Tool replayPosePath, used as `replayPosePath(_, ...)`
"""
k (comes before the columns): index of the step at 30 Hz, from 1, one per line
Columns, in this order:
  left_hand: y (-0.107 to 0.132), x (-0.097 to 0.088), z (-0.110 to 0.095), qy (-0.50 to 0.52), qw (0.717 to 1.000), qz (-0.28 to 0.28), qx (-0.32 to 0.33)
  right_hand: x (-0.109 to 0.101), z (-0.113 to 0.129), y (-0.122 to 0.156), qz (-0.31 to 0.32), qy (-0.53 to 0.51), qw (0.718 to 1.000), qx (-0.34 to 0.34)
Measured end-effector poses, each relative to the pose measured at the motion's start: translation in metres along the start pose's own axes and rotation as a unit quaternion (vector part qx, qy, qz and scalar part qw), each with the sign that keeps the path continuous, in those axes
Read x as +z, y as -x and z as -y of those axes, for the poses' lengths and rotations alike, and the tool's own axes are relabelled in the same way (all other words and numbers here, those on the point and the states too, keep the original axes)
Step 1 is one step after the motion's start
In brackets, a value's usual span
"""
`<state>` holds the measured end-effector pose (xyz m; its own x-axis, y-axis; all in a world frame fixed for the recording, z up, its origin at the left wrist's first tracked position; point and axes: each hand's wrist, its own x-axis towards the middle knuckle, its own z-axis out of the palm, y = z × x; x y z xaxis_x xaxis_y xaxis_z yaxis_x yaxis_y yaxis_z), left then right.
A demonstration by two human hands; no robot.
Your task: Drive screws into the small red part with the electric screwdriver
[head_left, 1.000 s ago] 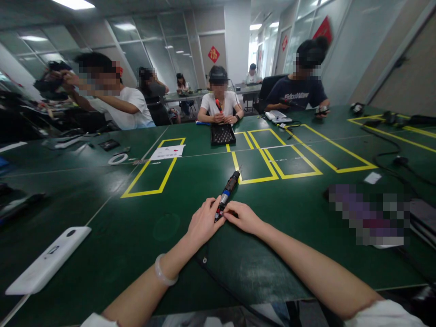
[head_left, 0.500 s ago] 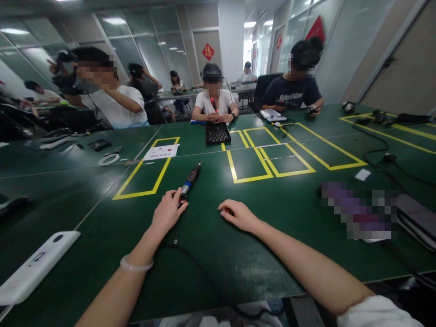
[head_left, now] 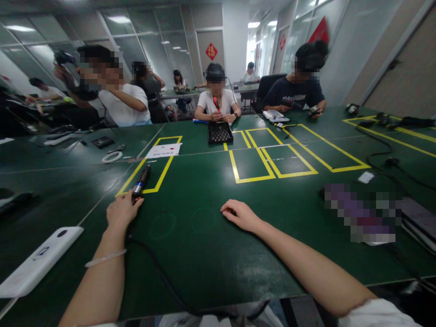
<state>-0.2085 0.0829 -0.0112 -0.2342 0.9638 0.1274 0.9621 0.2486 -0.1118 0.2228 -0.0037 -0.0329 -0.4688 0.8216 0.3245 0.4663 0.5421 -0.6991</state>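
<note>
My left hand (head_left: pixel 121 210) is closed round the rear end of an electric screwdriver (head_left: pixel 141 182), a black tool with a blue and silver band. Its tip points away from me, over the yellow taped frame (head_left: pixel 166 170) at the left. A black cord (head_left: pixel 155 261) runs from under that hand to the table's front edge. My right hand (head_left: pixel 242 215) rests on the green tabletop (head_left: pixel 204 245) with its fingers curled in, and I see nothing in it. Past the tool's tip, a white paper card (head_left: pixel 164 151) lies across the taped frame.
A white power-bank-like slab (head_left: pixel 41 263) lies at the left. Across the table a person (head_left: pixel 218 97) holds a red-and-black tool over a black tray (head_left: pixel 220 134). More yellow taped frames (head_left: pixel 254 179), a blurred-out purple item (head_left: pixel 354 209) and cables (head_left: pixel 371 159) occupy the right.
My left hand has moved left with the electric screwdriver, from the middle of the table to the taped frame. The cord has followed. My right hand has stayed in place.
</note>
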Motion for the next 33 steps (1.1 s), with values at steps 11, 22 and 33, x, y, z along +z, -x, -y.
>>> replayPosePath(11,0.017,-0.014,-0.016,-0.003,0.999,-0.042,-0.013,0.001,-0.003,0.0,0.004,0.01,1.0,-0.005)
replayPosePath(22,0.06,-0.037,-0.112,0.228,0.943,-0.052,0.236,0.003,0.002,0.0,0.006,0.001,1.0,0.001)
replayPosePath(33,0.135,-0.068,-0.19,0.471,0.755,0.251,0.381,0.006,0.011,0.004,0.01,-0.022,0.999,-0.037)
